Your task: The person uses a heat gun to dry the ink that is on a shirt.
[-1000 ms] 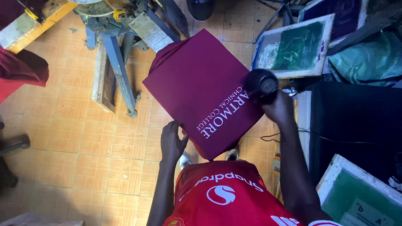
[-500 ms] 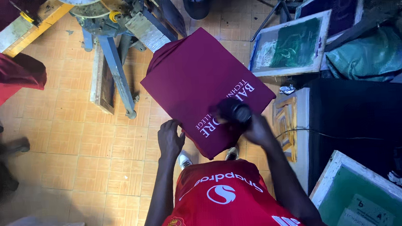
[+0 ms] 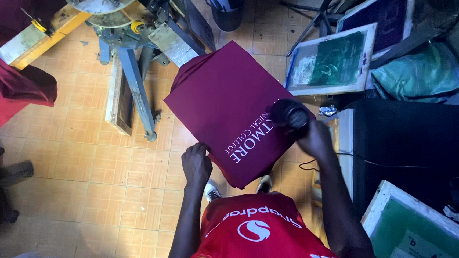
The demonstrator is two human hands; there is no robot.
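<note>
tiled floor | left hand pinches maroon cloth | right hand grips black cylinder

Your floor is orange-tan tile, pretty scuffed. The blue metal press stand sits on it with a wooden plank lying alongside its leg. A green-coated screen frame rests flat on the tiles further right, beside a dark purple one. A black tripod and a dark helmet sit up top.
</note>
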